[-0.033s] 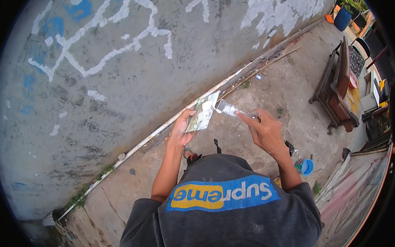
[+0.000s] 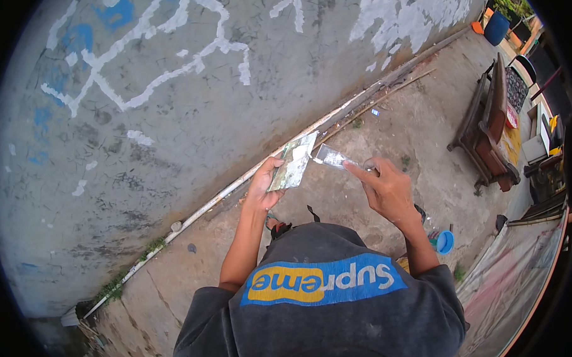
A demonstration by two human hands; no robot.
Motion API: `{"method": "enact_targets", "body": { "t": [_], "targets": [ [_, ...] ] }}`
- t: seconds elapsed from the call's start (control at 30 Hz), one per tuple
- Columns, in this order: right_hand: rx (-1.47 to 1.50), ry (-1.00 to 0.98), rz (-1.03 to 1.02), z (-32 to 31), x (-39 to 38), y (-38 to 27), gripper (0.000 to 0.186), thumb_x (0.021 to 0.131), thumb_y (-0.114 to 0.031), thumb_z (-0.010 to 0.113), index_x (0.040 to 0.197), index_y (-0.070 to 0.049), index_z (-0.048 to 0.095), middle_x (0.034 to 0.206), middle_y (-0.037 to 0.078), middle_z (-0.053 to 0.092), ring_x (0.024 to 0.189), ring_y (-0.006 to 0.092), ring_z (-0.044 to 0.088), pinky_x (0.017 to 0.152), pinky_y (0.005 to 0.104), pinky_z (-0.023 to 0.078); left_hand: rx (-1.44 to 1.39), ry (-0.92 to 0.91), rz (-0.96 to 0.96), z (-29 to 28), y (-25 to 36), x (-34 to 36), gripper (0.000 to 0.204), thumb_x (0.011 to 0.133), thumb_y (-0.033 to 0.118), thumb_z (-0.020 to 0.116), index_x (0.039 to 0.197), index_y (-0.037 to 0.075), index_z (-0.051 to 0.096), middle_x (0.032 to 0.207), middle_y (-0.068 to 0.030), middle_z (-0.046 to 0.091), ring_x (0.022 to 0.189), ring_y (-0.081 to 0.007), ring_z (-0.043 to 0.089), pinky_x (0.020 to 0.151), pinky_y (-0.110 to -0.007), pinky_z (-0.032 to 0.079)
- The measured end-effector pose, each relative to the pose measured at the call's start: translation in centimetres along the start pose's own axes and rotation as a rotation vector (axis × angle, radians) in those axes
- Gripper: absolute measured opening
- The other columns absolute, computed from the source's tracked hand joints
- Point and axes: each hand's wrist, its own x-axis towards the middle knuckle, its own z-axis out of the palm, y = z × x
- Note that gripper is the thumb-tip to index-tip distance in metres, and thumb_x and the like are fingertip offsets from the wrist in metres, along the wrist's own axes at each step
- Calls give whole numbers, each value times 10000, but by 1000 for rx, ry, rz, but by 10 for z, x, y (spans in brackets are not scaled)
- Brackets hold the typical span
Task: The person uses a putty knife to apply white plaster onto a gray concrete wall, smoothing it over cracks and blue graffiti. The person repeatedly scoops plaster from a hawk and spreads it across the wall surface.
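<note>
My left hand [image 2: 261, 184] grips a flat, thin board [image 2: 290, 169] by its near left edge, thumb on top. White paste is smeared over the board, thickest on its far right part. My right hand [image 2: 387, 191] is closed round a putty knife [image 2: 333, 158], its index finger stretched along the blade. White paste coats the blade, and a small lump sits at its tip, close beside the board's right edge. The knife's handle is mostly hidden in my fingers. In front of me and to the left, the grey wall [image 2: 190, 138] bears white paste lines and patches.
A pale pipe [image 2: 220, 194] runs along the wall's foot. A blue bucket [image 2: 445, 241] stands on the concrete ground by my right arm. Farther right are a wooden bench [image 2: 495, 127] and a tarpaulin [image 2: 516, 284]. A blue barrel [image 2: 496, 27] stands at the far right.
My right hand and the putty knife have shifted very slightly to the right. My left hand and the board look the same.
</note>
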Motion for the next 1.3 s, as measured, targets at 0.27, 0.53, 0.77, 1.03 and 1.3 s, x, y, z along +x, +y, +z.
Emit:
{"method": "enact_targets", "body": {
  "t": [0.27,0.53,0.77,1.03,1.3],
  "targets": [
    [998,-226,413,-12,28,10,140,944,-158,563,959,-42,642,666,15,575,537,94,531,505,238,419,-141,-131,-65,-2,8,4,421,875,86,454,1253,-98,417,940,-156,624,698,-187,683,478,-235,592],
    [1049,-314,373,17,42,19,185,939,-176,592,868,-8,627,661,-7,559,578,51,519,503,221,407,-429,-322,-209,-7,7,-1,245,919,74,408,1078,-112,402,850,-107,484,570,-176,617,378,-210,547],
    [953,-279,328,18,47,10,178,924,-171,616,880,0,642,667,-8,568,600,48,523,515,223,404,-352,-389,-182,-14,10,-2,317,886,82,465,1144,-102,463,889,-163,585,641,-193,660,442,-225,580],
    [1085,-420,394,16,51,9,220,961,-217,559,892,-12,602,653,6,566,518,52,514,455,211,407,-104,-222,-111,-5,10,-9,282,875,87,478,1110,-69,476,843,-106,547,505,-93,535,374,-179,489],
    [1467,-553,480,16,48,10,313,989,-301,501,832,-36,553,592,3,525,417,49,463,390,198,360,-191,-116,-125,4,5,-10,258,881,93,480,1096,-49,498,799,-107,586,512,-131,572,394,-194,513]
  ]
}}
